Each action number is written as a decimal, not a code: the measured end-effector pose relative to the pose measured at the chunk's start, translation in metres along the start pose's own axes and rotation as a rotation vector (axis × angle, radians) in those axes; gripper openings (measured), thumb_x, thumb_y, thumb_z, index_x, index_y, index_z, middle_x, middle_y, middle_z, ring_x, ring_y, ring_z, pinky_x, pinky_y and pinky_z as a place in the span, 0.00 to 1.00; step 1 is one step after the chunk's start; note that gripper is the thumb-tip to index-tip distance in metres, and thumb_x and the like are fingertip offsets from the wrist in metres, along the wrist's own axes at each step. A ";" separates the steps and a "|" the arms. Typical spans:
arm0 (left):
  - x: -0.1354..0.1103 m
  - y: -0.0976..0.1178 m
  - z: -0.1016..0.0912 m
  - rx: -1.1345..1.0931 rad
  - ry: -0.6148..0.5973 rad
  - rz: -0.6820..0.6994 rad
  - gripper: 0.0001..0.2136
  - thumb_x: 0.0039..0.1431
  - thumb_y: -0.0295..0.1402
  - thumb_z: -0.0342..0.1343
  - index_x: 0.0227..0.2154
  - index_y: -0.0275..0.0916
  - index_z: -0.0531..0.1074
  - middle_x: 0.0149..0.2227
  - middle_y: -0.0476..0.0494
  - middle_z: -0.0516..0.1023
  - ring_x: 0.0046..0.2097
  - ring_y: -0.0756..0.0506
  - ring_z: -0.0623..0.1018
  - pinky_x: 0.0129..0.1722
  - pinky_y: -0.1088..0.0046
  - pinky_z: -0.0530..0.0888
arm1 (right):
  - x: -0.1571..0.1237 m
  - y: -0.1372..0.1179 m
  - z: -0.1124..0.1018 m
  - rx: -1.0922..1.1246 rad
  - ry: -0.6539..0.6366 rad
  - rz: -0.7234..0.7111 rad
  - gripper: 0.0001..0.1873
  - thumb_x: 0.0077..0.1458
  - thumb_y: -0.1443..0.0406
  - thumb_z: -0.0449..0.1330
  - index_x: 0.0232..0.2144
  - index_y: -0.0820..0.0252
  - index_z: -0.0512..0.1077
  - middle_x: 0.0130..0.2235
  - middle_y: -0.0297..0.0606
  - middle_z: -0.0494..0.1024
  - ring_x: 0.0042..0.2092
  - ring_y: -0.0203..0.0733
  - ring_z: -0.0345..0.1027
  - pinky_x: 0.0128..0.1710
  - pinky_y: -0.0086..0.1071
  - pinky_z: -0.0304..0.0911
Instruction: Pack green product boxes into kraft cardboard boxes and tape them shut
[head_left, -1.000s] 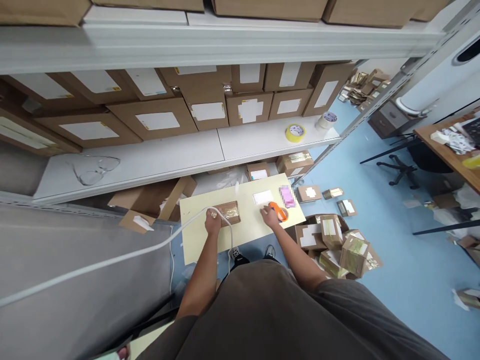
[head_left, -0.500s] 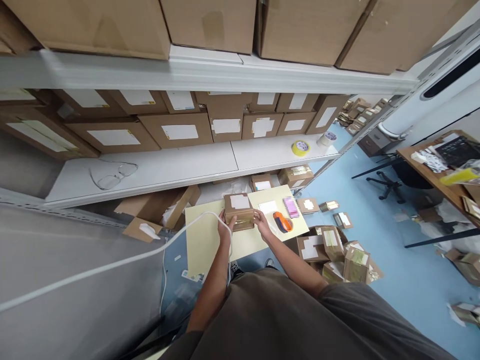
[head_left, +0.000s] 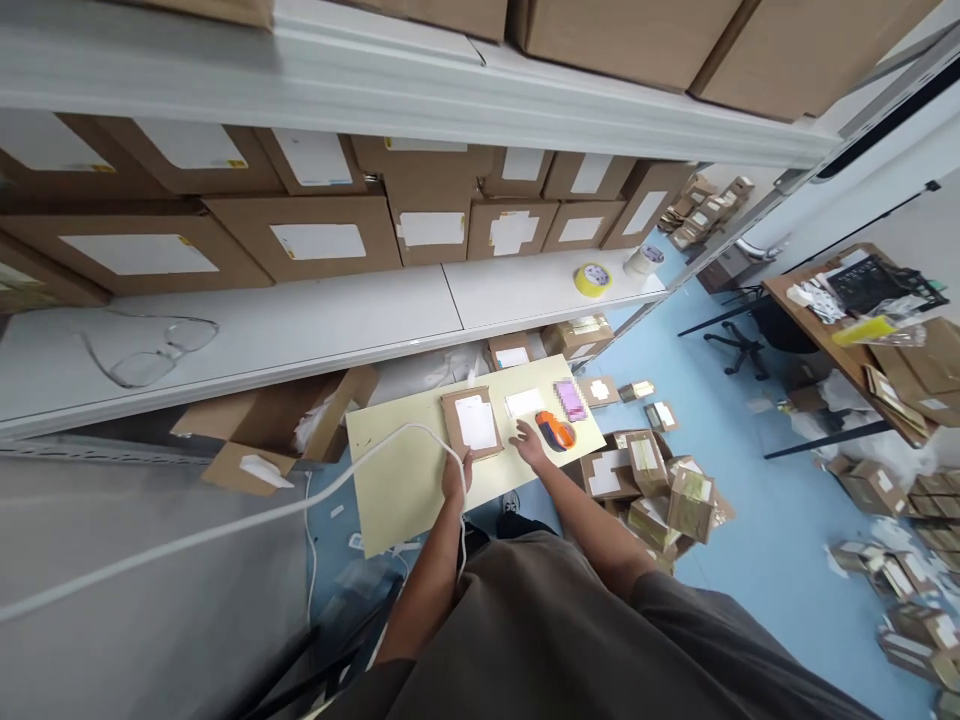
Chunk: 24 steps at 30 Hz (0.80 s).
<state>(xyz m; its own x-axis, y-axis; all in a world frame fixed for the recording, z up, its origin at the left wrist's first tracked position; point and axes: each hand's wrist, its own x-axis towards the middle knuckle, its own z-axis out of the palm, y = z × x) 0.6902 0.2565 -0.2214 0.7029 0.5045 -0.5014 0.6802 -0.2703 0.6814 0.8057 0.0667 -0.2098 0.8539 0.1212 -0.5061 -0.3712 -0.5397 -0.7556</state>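
A small cardboard box (head_left: pixel 471 424) with a white label facing up is on the pale yellow table (head_left: pixel 401 480). My left hand (head_left: pixel 456 475) grips its near left corner, some fingers hidden. Just right of the box, my right hand (head_left: pixel 529 444) is apart from it, fingers spread and holding nothing. Close by on that side lie an orange and dark blue tape dispenser (head_left: pixel 556 431), a white sheet (head_left: pixel 524 403) and a pink blurred-out item (head_left: pixel 570 400).
A white cable (head_left: pixel 300 507) arcs across the view and over my left wrist. Above the table runs a grey shelf (head_left: pixel 337 318) with glasses (head_left: pixel 157 350), tape rolls (head_left: pixel 592 280) and labelled boxes. An open carton (head_left: pixel 262 420) sits left; several boxes (head_left: pixel 652 480) are piled right.
The box has turned so its labelled face shows more fully. My right hand has let go of it and opened beside it. The view has shifted rightward.
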 end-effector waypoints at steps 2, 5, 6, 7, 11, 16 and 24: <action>-0.003 -0.001 0.002 0.006 -0.010 -0.073 0.29 0.75 0.46 0.51 0.72 0.36 0.65 0.68 0.29 0.77 0.69 0.33 0.77 0.65 0.61 0.73 | 0.021 -0.008 -0.023 -0.134 0.063 0.008 0.35 0.59 0.60 0.64 0.69 0.53 0.71 0.65 0.49 0.78 0.62 0.55 0.77 0.60 0.44 0.73; -0.010 -0.004 0.005 0.028 0.047 -0.170 0.32 0.75 0.48 0.52 0.74 0.34 0.63 0.70 0.27 0.75 0.70 0.30 0.75 0.66 0.59 0.73 | 0.060 -0.021 -0.049 -0.359 0.103 0.030 0.33 0.62 0.57 0.66 0.68 0.54 0.71 0.60 0.49 0.82 0.62 0.55 0.77 0.59 0.41 0.72; -0.013 -0.005 0.006 0.032 0.067 -0.194 0.33 0.75 0.49 0.52 0.74 0.33 0.62 0.70 0.26 0.74 0.70 0.30 0.75 0.65 0.59 0.74 | 0.074 -0.025 -0.054 -0.428 0.102 0.046 0.33 0.62 0.56 0.68 0.68 0.54 0.71 0.60 0.49 0.82 0.62 0.56 0.76 0.59 0.41 0.72; -0.015 -0.007 0.008 0.030 0.080 -0.208 0.34 0.75 0.49 0.52 0.74 0.33 0.62 0.70 0.26 0.74 0.69 0.30 0.76 0.65 0.59 0.74 | 0.088 -0.029 -0.057 -0.493 0.098 0.067 0.34 0.61 0.55 0.69 0.67 0.55 0.71 0.60 0.51 0.82 0.63 0.57 0.75 0.59 0.42 0.71; -0.016 -0.018 0.008 -0.025 0.087 -0.205 0.31 0.74 0.47 0.54 0.73 0.37 0.63 0.66 0.31 0.79 0.65 0.34 0.80 0.61 0.62 0.78 | 0.133 -0.034 -0.050 -0.693 0.081 0.188 0.44 0.57 0.48 0.74 0.68 0.61 0.69 0.64 0.63 0.75 0.68 0.65 0.67 0.63 0.50 0.66; -0.012 -0.028 0.002 -0.134 0.066 -0.124 0.28 0.71 0.46 0.57 0.69 0.39 0.68 0.62 0.34 0.82 0.62 0.34 0.82 0.59 0.58 0.80 | 0.159 -0.023 -0.029 -0.768 0.071 0.213 0.59 0.51 0.39 0.75 0.70 0.69 0.63 0.68 0.76 0.66 0.69 0.74 0.62 0.66 0.61 0.57; -0.013 -0.019 -0.004 -0.125 0.068 -0.132 0.29 0.69 0.48 0.59 0.68 0.41 0.68 0.61 0.35 0.83 0.63 0.36 0.81 0.61 0.58 0.79 | 0.177 -0.012 -0.051 -0.799 0.067 0.138 0.38 0.58 0.57 0.74 0.65 0.63 0.69 0.64 0.66 0.72 0.67 0.65 0.65 0.63 0.52 0.60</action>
<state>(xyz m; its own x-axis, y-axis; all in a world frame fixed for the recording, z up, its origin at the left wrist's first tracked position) 0.6670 0.2586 -0.2255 0.5905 0.5843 -0.5568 0.7314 -0.0958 0.6751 0.9802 0.0520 -0.2689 0.8488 -0.0260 -0.5280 -0.1235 -0.9809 -0.1502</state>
